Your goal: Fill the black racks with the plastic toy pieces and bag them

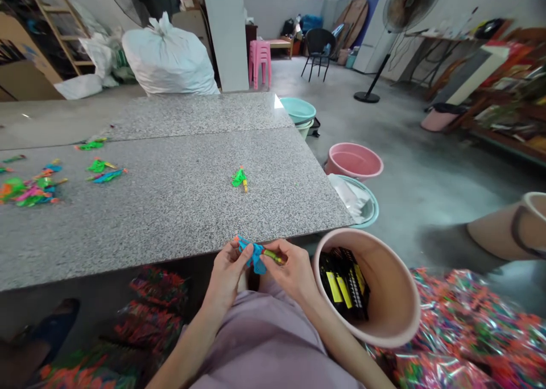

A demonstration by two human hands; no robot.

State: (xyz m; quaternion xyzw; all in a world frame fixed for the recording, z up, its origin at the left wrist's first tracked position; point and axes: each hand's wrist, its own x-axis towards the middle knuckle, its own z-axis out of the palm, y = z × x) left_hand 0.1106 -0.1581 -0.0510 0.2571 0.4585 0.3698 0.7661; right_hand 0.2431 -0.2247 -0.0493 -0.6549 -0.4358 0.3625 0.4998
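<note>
Blue toy (257, 259), orange tip (236, 239) pointing left, long axis slanting crosswise, hands (228, 270) grasping toy and yellow-green tube (273, 256)

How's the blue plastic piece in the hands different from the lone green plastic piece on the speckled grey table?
The left hand and right hand hold the blue plastic piece; the green plastic piece lies on the speckled grey table. The blue piece looks nearer than the green piece. Both have yellowish parts and orange tips.

Place: small workshop | speckled worktable (183, 207) strewn with plastic pieces (32, 191) | bagged colourful parts (478, 321) on bare floor (413, 144) | bulging white sack (170, 62) | pedestal fan (407, 5)
</note>
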